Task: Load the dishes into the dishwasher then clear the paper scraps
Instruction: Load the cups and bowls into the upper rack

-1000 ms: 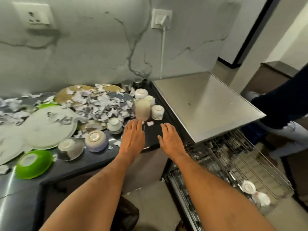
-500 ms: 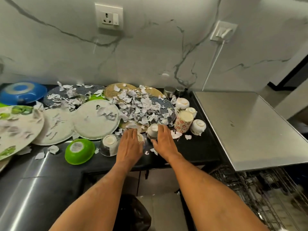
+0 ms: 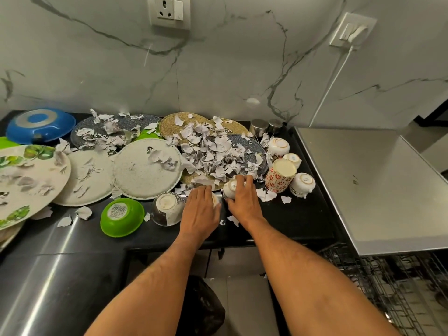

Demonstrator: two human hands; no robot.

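My left hand (image 3: 201, 210) lies over a small upturned bowl (image 3: 216, 199) at the counter's front, fingers bent down around it; most of the bowl is hidden. Just to its right, my right hand (image 3: 243, 198) grips a small white upturned cup (image 3: 230, 187). Torn paper scraps (image 3: 213, 154) are heaped on the plates right behind both hands. The dishwasher's wire rack (image 3: 388, 287) stands pulled out at lower right.
Upturned dishes lie around: a green bowl (image 3: 122, 214), a dark patterned bowl (image 3: 167, 208), a red-flowered cup (image 3: 280, 175), white cups (image 3: 301, 184), white plates (image 3: 145, 168), a blue bowl (image 3: 40, 124), steel tumblers (image 3: 258, 127). The dishwasher's steel top (image 3: 363, 190) is on the right. A black bin bag (image 3: 203, 309) sits below.
The view swung left from the dishwasher to the counter. Both hands moved left and forward onto the small bowl and the white cup, and their fingers closed on them.
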